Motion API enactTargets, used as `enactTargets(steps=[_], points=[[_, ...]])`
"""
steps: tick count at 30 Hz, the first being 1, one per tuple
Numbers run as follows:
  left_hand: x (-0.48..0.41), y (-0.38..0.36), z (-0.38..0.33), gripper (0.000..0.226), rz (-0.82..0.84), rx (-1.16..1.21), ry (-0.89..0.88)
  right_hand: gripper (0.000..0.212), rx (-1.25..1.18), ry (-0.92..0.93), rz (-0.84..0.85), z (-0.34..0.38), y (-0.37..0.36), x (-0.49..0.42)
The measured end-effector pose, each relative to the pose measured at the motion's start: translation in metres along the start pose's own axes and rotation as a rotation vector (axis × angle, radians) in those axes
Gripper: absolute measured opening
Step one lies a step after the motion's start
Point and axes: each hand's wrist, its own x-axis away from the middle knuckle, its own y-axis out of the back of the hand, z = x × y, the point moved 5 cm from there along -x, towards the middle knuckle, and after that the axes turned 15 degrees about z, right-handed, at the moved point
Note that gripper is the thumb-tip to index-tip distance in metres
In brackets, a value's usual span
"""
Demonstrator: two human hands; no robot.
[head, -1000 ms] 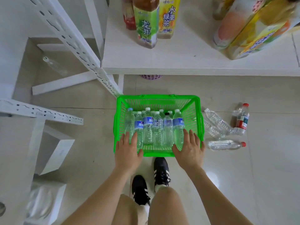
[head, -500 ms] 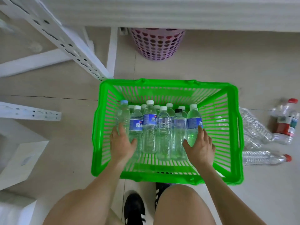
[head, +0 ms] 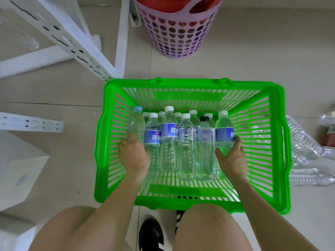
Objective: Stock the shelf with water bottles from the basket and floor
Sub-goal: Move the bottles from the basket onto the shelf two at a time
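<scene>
The bottles [head: 186, 142] stand upright in the basket [head: 101, 142]; the left hand [head: 134, 156] holds the leftmost bottle [head: 136, 122], and the right hand [head: 231, 158] holds the rightmost bottle [head: 223, 129].

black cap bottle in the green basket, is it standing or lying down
Standing. The black-cap bottle is upright among the other bottles in the basket, cap up, base on the basket floor.
</scene>
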Motion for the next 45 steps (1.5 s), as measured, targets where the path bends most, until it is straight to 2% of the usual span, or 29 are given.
enactTargets(steps=[4, 13, 30, 33, 39, 43, 45], points=[[-0.007, -0.003, -0.002, 0.087, 0.054, 0.012, 0.009, 0.076, -0.015, -0.029, 0.002, -0.003, -0.002, -0.006], [-0.019, -0.003, 0.011, 0.082, 0.083, 0.153, -0.061, 0.077, -0.146, -0.046, 0.069, -0.012, 0.0, -0.011], [0.005, 0.018, 0.012, 0.081, -0.018, 0.201, -0.025, 0.062, -0.509, 0.015, 0.094, -0.004, 0.012, 0.009], [0.011, 0.022, 0.011, 0.075, -0.024, 0.214, -0.016, 0.061, -0.642, 0.016, 0.15, -0.004, 0.007, 0.01], [0.029, 0.016, 0.021, 0.049, 0.044, 0.293, 0.035, 0.064, -0.819, 0.016, 0.212, 0.005, 0.003, 0.019], [0.038, 0.017, 0.033, 0.022, 0.151, 0.512, 0.063, 0.057, -0.847, 0.013, 0.236, 0.012, 0.006, 0.029], [0.04, 0.019, 0.037, 0.022, 0.229, 0.71, 0.099, 0.055, -0.855, -0.002, 0.241, 0.014, 0.008, 0.036]])
